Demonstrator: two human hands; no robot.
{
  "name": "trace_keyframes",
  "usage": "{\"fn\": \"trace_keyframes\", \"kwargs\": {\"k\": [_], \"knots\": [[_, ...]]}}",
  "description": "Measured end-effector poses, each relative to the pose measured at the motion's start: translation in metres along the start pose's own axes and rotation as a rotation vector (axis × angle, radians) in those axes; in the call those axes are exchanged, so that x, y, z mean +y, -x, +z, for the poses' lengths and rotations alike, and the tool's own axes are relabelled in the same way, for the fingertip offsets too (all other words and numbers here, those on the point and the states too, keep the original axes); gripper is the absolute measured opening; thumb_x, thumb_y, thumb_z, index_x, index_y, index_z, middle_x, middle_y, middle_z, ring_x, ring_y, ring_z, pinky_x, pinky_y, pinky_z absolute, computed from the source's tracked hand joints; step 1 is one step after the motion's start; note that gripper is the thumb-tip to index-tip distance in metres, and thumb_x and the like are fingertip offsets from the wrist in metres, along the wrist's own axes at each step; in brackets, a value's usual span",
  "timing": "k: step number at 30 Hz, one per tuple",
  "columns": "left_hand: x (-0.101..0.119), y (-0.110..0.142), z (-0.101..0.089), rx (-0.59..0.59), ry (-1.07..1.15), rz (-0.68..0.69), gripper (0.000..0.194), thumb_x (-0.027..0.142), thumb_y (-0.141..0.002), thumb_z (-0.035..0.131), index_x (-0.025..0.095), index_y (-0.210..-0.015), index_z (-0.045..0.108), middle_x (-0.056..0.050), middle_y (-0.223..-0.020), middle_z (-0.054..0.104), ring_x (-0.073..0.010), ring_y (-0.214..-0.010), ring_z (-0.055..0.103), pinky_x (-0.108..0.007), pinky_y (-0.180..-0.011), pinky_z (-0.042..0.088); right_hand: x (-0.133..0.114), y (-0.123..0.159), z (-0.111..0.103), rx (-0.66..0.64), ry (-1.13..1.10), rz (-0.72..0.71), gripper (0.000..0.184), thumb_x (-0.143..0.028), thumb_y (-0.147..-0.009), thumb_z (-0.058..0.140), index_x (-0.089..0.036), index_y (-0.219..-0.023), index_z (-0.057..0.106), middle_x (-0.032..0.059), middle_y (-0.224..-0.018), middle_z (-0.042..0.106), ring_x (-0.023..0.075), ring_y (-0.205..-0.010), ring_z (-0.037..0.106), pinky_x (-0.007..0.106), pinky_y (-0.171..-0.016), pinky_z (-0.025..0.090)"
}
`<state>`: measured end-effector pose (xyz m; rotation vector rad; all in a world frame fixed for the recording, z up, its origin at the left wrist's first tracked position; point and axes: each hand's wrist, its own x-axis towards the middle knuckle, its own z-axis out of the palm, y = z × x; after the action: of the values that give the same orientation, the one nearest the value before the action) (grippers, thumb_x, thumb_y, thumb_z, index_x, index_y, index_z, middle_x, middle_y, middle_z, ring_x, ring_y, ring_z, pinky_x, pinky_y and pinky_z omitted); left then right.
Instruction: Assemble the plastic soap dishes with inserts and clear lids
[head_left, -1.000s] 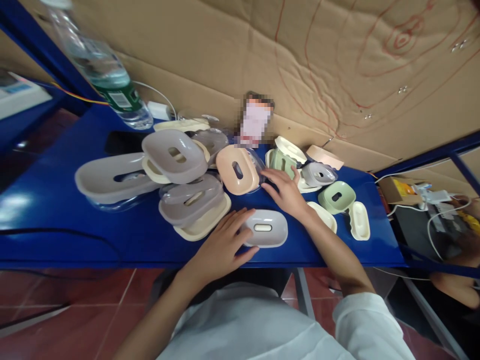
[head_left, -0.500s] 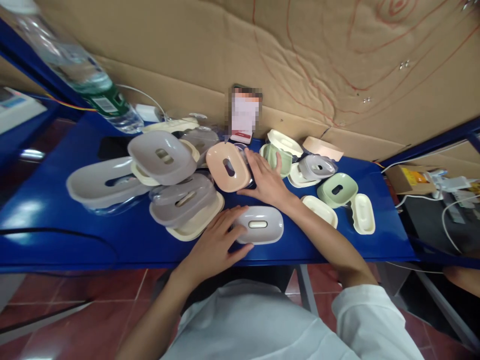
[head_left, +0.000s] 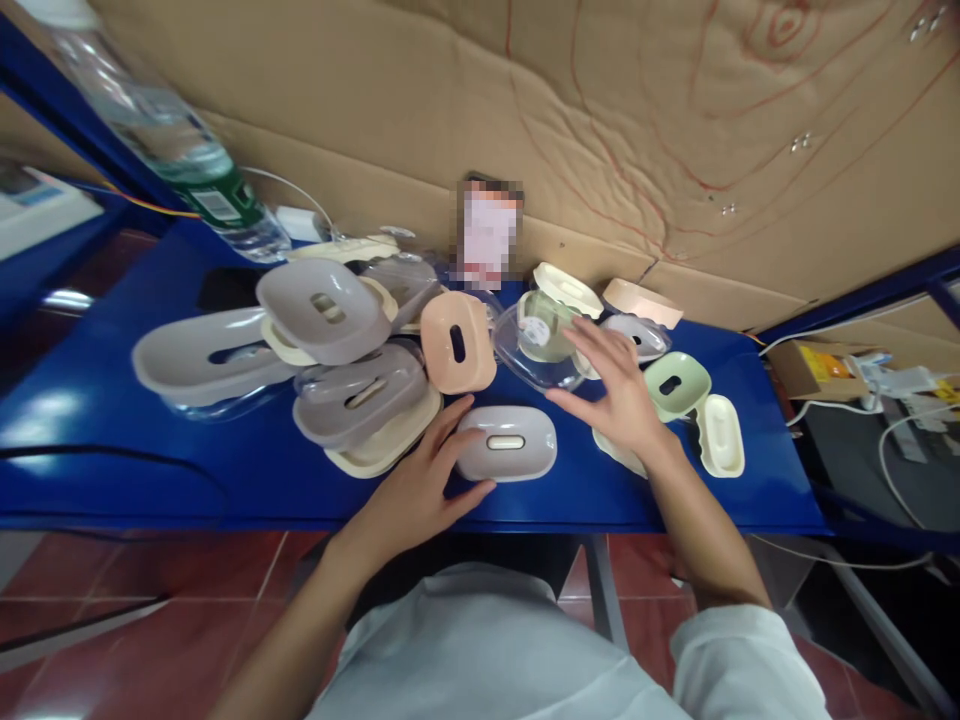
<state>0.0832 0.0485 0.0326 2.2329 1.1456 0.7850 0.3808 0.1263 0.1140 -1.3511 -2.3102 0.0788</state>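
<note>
Clear lid beyond the grey dish, pinched at its rim by the right hand, left hand loosely spread at the grey dish's left end, cream dish right of it, partly hidden, pixelated phone behind.

Head-worn view, close above blue table, facing forward and down, cardboard beyond.

Dish near the front of the table, stacked dishes to its left, phone behind (before the cardboard)
</note>
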Motion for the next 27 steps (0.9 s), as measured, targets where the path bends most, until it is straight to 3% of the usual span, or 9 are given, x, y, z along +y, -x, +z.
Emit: {"fn": "trace_keyframes", "kwargs": {"k": [5, 8, 11, 14, 18, 22, 27], "knots": [[-0.002, 0.001, 0.000, -0.017, 0.149, -0.132, 0.088, 0.043, -0.092, 0.082, 0.030, -0.162, 0.030, -0.014, -0.168, 0.047, -0.0307, -0.154, 0.050, -0.052, -0.127, 0.046, 0.010, 0.070, -0.006, 0.054, -0.186, -0.044, 0.075, -0.055, -0.099, 0.070, -0.035, -0.166, 0.042, 0.0123, -0.167, 0.048, 0.0377, -0.150, 0.053, 0.059, -0.121, 0.051], [-0.003, 0.000, 0.000, -0.053, 0.214, -0.195, 0.105, 0.048, -0.086, 0.087, 0.034, -0.168, 0.022, -0.012, -0.169, 0.046, -0.0316, -0.153, 0.051, -0.053, -0.128, 0.044, 0.006, 0.100, 0.008, -0.072, -0.252, -0.129, 0.071, -0.047, -0.102, 0.068, -0.036, -0.166, 0.041, 0.0116, -0.172, 0.041, 0.0362, -0.155, 0.049, 0.057, -0.120, 0.052], [-0.005, -0.001, 0.001, -0.077, 0.221, -0.178, 0.115, 0.054, -0.082, 0.090, 0.036, -0.170, 0.018, -0.012, -0.172, 0.042, -0.0333, -0.154, 0.050, -0.053, -0.128, 0.043, -0.006, 0.108, 0.023, -0.230, -0.230, -0.215, 0.060, -0.035, -0.105, 0.063, -0.036, -0.163, 0.046, 0.0097, -0.176, 0.035, 0.0354, -0.161, 0.040, 0.059, -0.125, 0.046], [-0.005, -0.001, 0.001, -0.073, 0.159, -0.100, 0.105, 0.054, -0.084, 0.088, 0.039, -0.168, 0.027, -0.010, -0.170, 0.043, -0.0339, -0.155, 0.047, -0.054, -0.129, 0.041, -0.017, 0.102, 0.032, -0.283, -0.247, -0.228, 0.054, -0.033, -0.106, 0.058, -0.032, -0.159, 0.048, 0.0116, -0.175, 0.038, 0.0345, -0.163, 0.034, 0.064, -0.128, 0.039], [-0.005, 0.000, 0.002, -0.052, 0.121, -0.041, 0.085, 0.053, -0.085, 0.087, 0.035, -0.157, 0.046, -0.011, -0.156, 0.051, -0.0319, -0.147, 0.055, -0.052, -0.126, 0.045, -0.023, 0.095, 0.041, -0.234, -0.331, -0.199, 0.064, -0.055, -0.097, 0.074, -0.023, -0.149, 0.052, 0.0215, -0.165, 0.047, 0.0385, -0.161, 0.037, 0.066, -0.123, 0.045], [-0.006, 0.002, 0.003, -0.026, 0.124, -0.021, 0.077, 0.053, -0.080, 0.091, 0.029, -0.144, 0.056, -0.012, -0.152, 0.053, -0.0327, -0.141, 0.060, -0.053, -0.121, 0.050, -0.023, 0.097, 0.045, -0.262, -0.258, -0.214, 0.053, -0.056, -0.096, 0.076, -0.026, -0.138, 0.063, 0.0170, -0.159, 0.053, 0.0378, -0.161, 0.038, 0.064, -0.125, 0.045], [-0.007, 0.005, 0.005, -0.090, 0.130, 0.007, 0.074, 0.057, -0.078, 0.091, 0.027, -0.138, 0.058, -0.012, -0.153, 0.060, -0.0312, -0.137, 0.064, -0.050, -0.118, 0.052, -0.023, 0.108, 0.040, -0.308, -0.092, -0.295, 0.049, -0.055, -0.100, 0.071, -0.034, -0.144, 0.066, 0.0113, -0.160, 0.055, 0.0384, -0.162, 0.035, 0.064, -0.124, 0.047]]}}
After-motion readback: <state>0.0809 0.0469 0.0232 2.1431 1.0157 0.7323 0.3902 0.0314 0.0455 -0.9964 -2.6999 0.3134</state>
